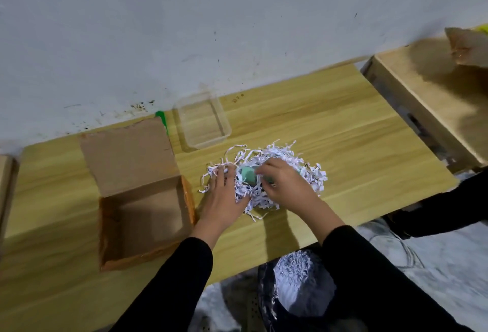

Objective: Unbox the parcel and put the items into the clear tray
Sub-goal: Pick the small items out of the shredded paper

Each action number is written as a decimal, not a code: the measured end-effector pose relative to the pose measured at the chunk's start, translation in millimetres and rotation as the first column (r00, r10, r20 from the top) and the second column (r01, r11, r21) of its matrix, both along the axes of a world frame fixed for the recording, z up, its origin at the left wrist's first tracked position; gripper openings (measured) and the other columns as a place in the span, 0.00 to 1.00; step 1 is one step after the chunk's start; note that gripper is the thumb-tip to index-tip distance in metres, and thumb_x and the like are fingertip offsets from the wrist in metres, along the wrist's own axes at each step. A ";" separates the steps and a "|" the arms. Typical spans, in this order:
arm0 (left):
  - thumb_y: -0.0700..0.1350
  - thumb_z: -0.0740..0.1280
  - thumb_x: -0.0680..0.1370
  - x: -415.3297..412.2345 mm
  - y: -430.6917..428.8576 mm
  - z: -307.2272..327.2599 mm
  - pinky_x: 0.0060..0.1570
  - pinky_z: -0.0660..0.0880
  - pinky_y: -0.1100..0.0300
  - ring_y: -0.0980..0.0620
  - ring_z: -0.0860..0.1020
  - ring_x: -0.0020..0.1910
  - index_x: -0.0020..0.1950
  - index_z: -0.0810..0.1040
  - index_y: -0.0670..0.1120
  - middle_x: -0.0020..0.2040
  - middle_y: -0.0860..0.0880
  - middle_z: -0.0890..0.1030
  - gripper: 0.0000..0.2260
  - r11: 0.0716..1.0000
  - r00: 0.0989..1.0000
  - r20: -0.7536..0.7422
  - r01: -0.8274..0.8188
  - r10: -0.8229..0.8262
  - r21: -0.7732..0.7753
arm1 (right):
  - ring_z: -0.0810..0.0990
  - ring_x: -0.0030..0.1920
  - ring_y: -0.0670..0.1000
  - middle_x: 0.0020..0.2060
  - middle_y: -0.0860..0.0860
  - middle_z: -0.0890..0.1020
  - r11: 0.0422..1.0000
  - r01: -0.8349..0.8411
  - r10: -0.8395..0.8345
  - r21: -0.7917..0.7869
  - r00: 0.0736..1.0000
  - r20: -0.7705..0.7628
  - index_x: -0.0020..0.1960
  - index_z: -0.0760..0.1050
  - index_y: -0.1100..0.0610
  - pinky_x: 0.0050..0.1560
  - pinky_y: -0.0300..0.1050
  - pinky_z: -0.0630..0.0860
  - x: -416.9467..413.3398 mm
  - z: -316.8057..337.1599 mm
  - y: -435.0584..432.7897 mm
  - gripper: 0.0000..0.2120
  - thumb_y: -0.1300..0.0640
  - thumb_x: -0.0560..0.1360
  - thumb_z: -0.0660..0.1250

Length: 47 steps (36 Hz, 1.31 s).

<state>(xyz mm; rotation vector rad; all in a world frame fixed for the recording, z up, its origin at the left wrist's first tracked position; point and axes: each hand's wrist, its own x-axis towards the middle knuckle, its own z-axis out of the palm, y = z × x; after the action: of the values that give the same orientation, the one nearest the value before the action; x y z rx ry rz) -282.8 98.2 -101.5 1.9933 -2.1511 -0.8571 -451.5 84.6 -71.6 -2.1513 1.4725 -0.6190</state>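
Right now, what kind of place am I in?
Probably a makeshift packing or unpacking station indoors: a plain wooden table against a scuffed white wall, an opened cardboard box, and shredded paper filler spread out.

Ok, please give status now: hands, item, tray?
Left hand flat on shredded paper. Right hand fingers on green item, grip unclear. Clear tray empty; cardboard box open.

Wooden surface point(330, 130) abuts a scuffed white wall point(184, 27). A green mark point(161, 117) sits at their junction. A second wooden unit point(422, 104) stands right. A dark bin point(295, 294) of shreds stands below.
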 end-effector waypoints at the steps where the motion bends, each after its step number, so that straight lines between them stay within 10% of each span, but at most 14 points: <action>1: 0.56 0.62 0.77 0.2 0.5 0.4 0.74 0.52 0.51 0.43 0.44 0.77 0.77 0.42 0.46 0.78 0.44 0.43 0.38 1.000 1.000 0.008 -0.013 0.012 0.023 | 0.78 0.49 0.57 0.47 0.58 0.80 1.000 -0.002 0.002 0.014 1.000 -0.015 0.52 0.78 0.61 0.45 0.52 0.77 1.1 -4.4 0.3 0.12 0.67 0.71 0.64; 11: 0.58 0.60 0.78 4.4 -1.1 0.5 0.74 0.52 0.47 0.42 0.42 0.77 0.77 0.39 0.48 0.78 0.44 0.40 0.39 0.997 0.999 0.047 -0.018 0.014 0.076 | 0.77 0.49 0.61 0.45 0.60 0.80 0.948 0.319 -0.319 0.027 0.948 -0.007 0.50 0.80 0.63 0.46 0.51 0.77 -38.6 -8.2 1.7 0.13 0.71 0.69 0.62; 21: 0.56 0.63 0.76 4.7 -3.5 3.4 0.73 0.55 0.46 0.41 0.42 0.76 0.77 0.43 0.46 0.78 0.44 0.41 0.39 0.999 0.998 0.060 -0.006 0.003 0.045 | 0.77 0.48 0.62 0.45 0.62 0.79 0.999 -0.050 0.049 -0.006 0.996 -0.078 0.51 0.78 0.64 0.44 0.51 0.77 17.6 -1.5 -10.9 0.13 0.70 0.66 0.66; 33: 0.55 0.60 0.78 7.1 -2.5 3.4 0.75 0.45 0.50 0.42 0.38 0.76 0.77 0.39 0.45 0.77 0.45 0.38 0.38 0.993 0.999 0.012 0.035 -0.037 0.113 | 0.70 0.59 0.59 0.57 0.59 0.75 0.982 0.043 0.013 0.183 0.957 -0.290 0.63 0.71 0.61 0.59 0.50 0.71 29.5 -10.5 -34.3 0.25 0.59 0.67 0.70; 47: 0.57 0.58 0.79 4.1 -2.7 7.8 0.74 0.44 0.49 0.43 0.38 0.76 0.77 0.43 0.44 0.77 0.45 0.37 0.35 0.992 0.997 0.059 0.040 -0.047 0.121 | 0.76 0.49 0.51 0.51 0.57 0.81 0.966 0.258 -0.255 -0.008 0.957 0.138 0.58 0.76 0.62 0.53 0.43 0.75 12.6 42.6 -35.4 0.25 0.56 0.64 0.77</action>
<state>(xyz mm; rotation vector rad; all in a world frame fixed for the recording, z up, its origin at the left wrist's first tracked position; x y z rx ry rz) -278.7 95.5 -93.7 2.0613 -2.2343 -0.9654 -438.9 49.2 -28.9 -1.9084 1.6896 -0.8617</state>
